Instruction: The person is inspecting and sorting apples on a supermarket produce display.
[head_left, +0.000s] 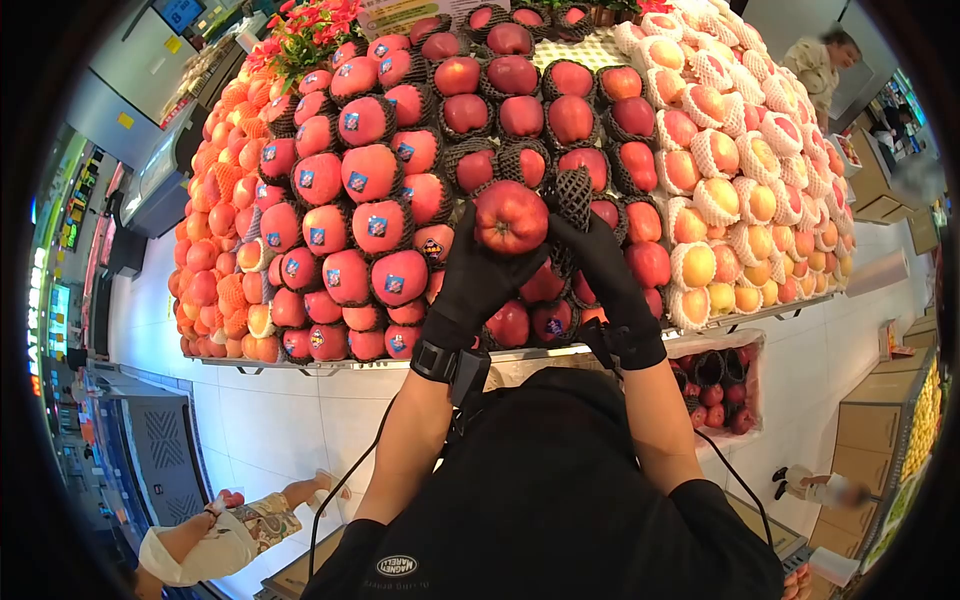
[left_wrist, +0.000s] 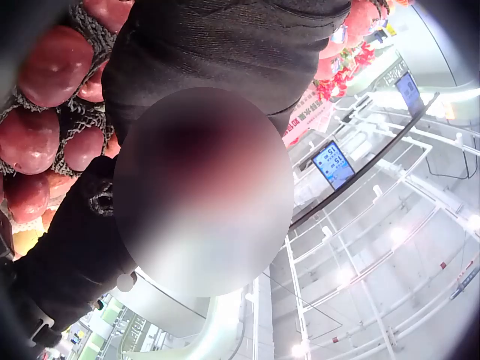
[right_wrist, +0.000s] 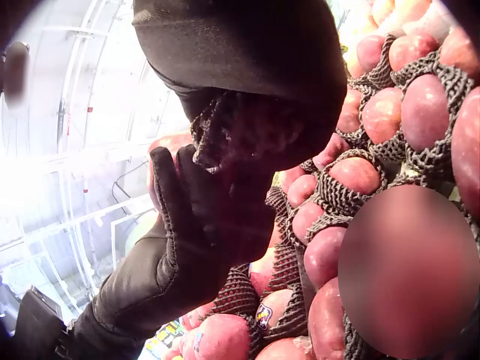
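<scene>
A red apple (head_left: 511, 217), its bottom dimple facing up, rests in my black-gloved left hand (head_left: 472, 278), above the display. My gloved right hand (head_left: 606, 272) pinches a dark foam net (head_left: 572, 198) just right of the apple. In the right wrist view, the right hand (right_wrist: 247, 60) has bunched netting (right_wrist: 208, 135) at its fingers, and the left hand (right_wrist: 199, 217) lies against the apple, which is mostly hidden. The left wrist view has the left hand (left_wrist: 217, 56) at the top and the right hand (left_wrist: 79, 232) at lower left; a blurred disc covers its middle.
Netted red apples (head_left: 378, 226) fill the slanted display around the hands, with paler fruit in white nets (head_left: 722, 198) on the right and orange-red fruit (head_left: 205, 255) on the left. A crate of apples (head_left: 757, 385) sits below the front edge. People stand farther off on both sides.
</scene>
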